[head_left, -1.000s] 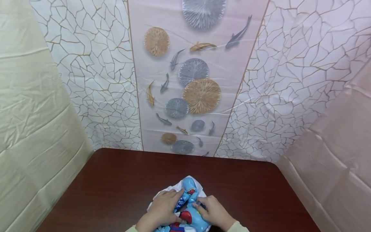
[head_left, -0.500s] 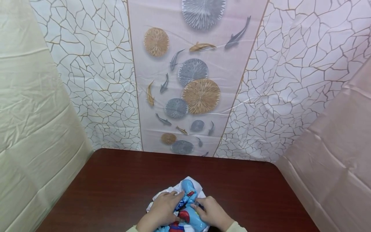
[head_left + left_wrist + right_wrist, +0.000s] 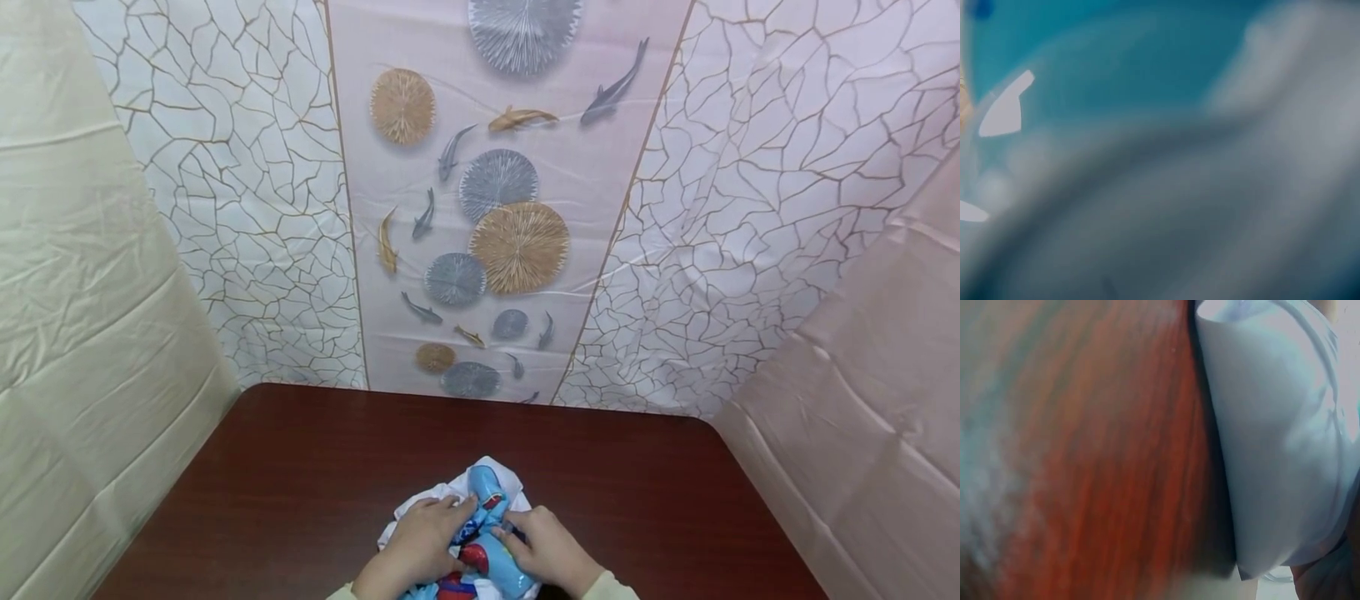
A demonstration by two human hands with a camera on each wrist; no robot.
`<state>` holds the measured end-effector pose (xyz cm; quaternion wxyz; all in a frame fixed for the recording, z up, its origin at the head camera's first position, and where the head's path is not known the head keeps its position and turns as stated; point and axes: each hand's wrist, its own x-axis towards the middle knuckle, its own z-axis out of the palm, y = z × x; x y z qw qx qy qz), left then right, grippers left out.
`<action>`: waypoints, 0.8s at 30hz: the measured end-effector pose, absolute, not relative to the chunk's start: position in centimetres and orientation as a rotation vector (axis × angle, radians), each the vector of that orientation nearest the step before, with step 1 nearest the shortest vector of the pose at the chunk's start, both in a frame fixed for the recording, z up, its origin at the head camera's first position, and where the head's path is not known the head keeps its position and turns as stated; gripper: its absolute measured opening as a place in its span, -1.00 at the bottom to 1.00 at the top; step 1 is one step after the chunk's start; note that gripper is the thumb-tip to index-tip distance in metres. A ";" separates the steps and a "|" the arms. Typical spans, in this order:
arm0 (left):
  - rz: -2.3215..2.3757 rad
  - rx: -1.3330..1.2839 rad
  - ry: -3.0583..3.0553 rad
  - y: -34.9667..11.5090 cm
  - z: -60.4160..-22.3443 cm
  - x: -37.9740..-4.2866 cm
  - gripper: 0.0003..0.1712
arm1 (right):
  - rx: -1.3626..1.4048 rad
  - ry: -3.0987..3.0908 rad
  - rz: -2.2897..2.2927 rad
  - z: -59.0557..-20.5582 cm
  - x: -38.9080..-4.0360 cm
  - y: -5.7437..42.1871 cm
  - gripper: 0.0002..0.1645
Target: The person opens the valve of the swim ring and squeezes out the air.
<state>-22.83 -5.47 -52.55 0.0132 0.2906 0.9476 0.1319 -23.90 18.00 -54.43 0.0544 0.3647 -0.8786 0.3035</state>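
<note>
A glossy light-blue inflatable [image 3: 504, 565] with red and dark-blue patches lies partly puffed and crumpled near the table's front. White sheet material [image 3: 514, 487] shows around its far edge. My left hand [image 3: 420, 542] grips the left side, its fingers lying over the bundle and its thumb bent inward. At the right, my right hand [image 3: 555, 550] pinches a fold of the inflatable between thumb and forefinger. The left wrist view holds only a blurred teal surface [image 3: 1129, 69] and pale folds. Neither wrist view shows fingers clearly. The near end of the bundle is cut off.
A dark reddish-brown table [image 3: 315, 467] with rounded far corners carries the bundle. Behind it hangs a patterned cloth [image 3: 517, 250] with fish and discs, and plain cream drapes [image 3: 97, 333] close the sides. White material [image 3: 1272, 437] stands beside the table edge in the right wrist view.
The inflatable looks flatter and more creased, its far blue bulge smaller than a second ago. Both hands stay nearly in place, the right one shifted slightly left.
</note>
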 end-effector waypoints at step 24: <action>0.459 0.897 3.121 -7.4 -51.7 -22.9 0.11 | 0.961 -2.634 0.630 -54.3 -23.4 18.2 -0.75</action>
